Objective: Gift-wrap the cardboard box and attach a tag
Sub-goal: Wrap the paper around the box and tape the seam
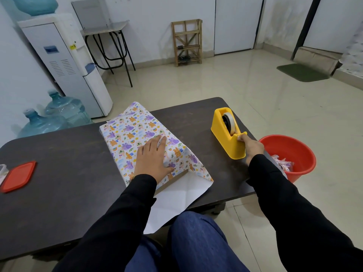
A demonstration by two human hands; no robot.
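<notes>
The cardboard box [172, 178] lies in the middle of the dark table [59, 163], covered in white wrapping paper [127, 130] printed with purple and orange animals. Only its near end shows brown, with the paper's white underside [172, 201] spread toward me over the table edge. My left hand [152, 158] presses flat on top of the wrapped box, fingers straight. My right hand [250, 145] reaches to the yellow tape dispenser [228, 132] at the table's right side and pinches the tape end at its cutter.
A red bucket [290, 152] holding paper scraps stands on the floor right of the table. A red lid [18, 176] lies at the table's left edge beside a clear container [3, 170]. Water bottles [57, 116] and a dispenser [64, 61] stand behind on the left.
</notes>
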